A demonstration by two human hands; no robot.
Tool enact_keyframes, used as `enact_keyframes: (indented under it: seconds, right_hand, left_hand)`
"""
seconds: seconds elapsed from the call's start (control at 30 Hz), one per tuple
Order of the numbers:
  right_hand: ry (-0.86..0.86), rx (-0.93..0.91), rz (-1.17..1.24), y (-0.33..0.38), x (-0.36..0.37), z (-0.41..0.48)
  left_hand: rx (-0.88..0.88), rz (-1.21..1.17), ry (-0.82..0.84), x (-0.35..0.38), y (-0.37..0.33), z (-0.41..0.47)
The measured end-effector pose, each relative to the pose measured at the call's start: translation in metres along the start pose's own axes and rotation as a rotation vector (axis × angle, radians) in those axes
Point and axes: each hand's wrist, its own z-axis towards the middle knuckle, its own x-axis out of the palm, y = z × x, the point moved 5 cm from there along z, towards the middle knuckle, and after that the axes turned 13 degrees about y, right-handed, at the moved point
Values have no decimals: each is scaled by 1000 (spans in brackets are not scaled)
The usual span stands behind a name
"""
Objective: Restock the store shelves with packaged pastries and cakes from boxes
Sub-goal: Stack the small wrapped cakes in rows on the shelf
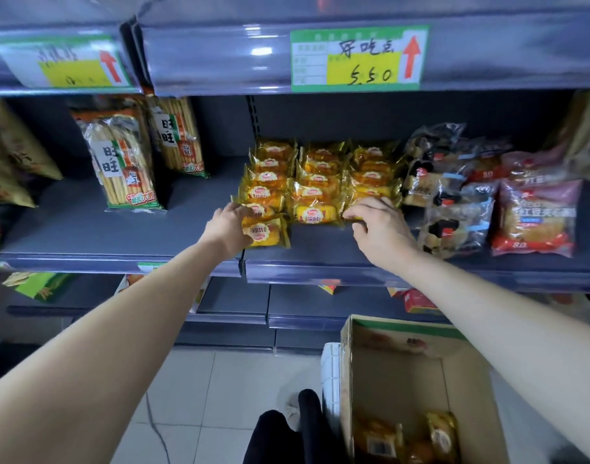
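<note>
1. Three rows of yellow foil-wrapped cake packets are seen on the grey metal shelf. Each row runs toward 12 o'clock, and each packet's long axis lies 9 to 3, label up.
2. The front packet of the left row is gripped at its 9 o'clock edge by the left hand, fingers curled.
3. The front packet of the right row is pinched under the right hand, fingertips bent down, and is mostly hidden.
4. Tall striped rice-cracker bags stand at 9 o'clock. Clear-wrapped bread packs are crowded against the right row at 3 o'clock.
5. An open brown cardboard box sits at 5 o'clock below, its contents blurred and cut off.
</note>
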Motion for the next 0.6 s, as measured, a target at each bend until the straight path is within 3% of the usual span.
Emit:
enact_keyframes:
  seconds: [0.17,0.3,0.37,0.5,0.53,0.6]
  right_hand:
    - [62,46,-24,-13,-1,-16]
    - [94,29,-19,-13,6,-18]
    - [91,23,-8,-10,7,-16]
    - [98,16,6,-1,7,-11]
    - [103,12,16,1,8,-9]
    - [112,8,34,3,9,-7]
  left_hand:
    - [-21,316,-15,19,-22,9]
    - [-25,301,-5,20,-26,6]
    - [-1,-44,-72,12,-22,1]
    - [-83,-1182,-119,12,-5,-11]
    - [-109,-1380,-104,17,-3,-13]
    - [-151,-1558,-107,26,2,-13]
